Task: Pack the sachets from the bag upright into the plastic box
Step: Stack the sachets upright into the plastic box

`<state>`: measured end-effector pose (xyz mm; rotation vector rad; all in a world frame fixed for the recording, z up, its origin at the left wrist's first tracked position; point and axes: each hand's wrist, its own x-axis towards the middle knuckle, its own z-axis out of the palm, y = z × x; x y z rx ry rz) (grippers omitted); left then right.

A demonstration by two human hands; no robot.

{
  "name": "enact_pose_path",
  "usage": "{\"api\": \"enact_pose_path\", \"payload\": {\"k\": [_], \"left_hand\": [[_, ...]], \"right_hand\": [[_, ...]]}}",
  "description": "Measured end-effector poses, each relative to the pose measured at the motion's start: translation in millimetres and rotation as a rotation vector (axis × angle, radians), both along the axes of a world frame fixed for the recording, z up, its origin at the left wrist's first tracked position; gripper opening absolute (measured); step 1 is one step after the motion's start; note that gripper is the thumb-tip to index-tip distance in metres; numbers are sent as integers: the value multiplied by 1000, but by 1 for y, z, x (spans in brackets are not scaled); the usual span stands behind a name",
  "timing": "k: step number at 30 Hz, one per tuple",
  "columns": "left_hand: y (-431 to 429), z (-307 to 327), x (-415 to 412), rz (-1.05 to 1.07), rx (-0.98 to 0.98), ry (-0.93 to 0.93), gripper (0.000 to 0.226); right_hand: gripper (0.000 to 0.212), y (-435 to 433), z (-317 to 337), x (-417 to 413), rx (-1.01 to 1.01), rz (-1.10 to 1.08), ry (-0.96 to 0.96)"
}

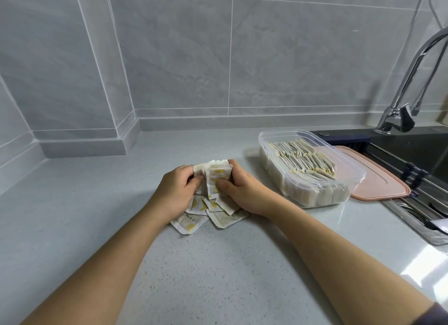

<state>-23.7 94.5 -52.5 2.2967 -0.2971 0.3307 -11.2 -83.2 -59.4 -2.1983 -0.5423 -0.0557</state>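
Left hand (178, 189): fingers curled, gripping the left side of an upright stack of sachets (214, 178). Right hand (238, 187): fingers curled round the same stack, thumb pressed on its front face. Loose sachets (211, 214): heaped on the worktop (97, 203) beneath both hands. Plastic box (310, 167): to the right, sachets packed upright inside. Pink lid (378, 179): behind the box, by the sink (412, 150).

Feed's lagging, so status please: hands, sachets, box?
Gripping: left hand and right hand on sachet stack, loose sachets beneath. At right, box nearly full, rows standing. Pink lid beyond it, not blocking.
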Motion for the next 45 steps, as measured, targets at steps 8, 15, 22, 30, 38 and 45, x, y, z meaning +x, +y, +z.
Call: {"api": "enact_pose_path", "payload": {"k": [8, 15, 22, 30, 38, 45], "left_hand": [[-2, 4, -2, -56, -410, 14, 16], [-7, -10, 1, -58, 231, -13, 27], [-5, -6, -1, 33, 95, -73, 25], [-4, -9, -2, 38, 38, -50, 21], [-3, -14, 1, -6, 64, -37, 21], [-7, -12, -1, -15, 44, -31, 20]], "right_hand": [[15, 0, 6, -2, 319, -41, 0], [32, 4, -3, 0, -41, -25, -28], [9, 1, 7, -6, -29, -92, -175], [19, -10, 33, -15, -30, -193, -247], [21, -57, 96, -30, -359, -236, -368], [19, -127, 159, -25, -1106, -443, -111]]}}
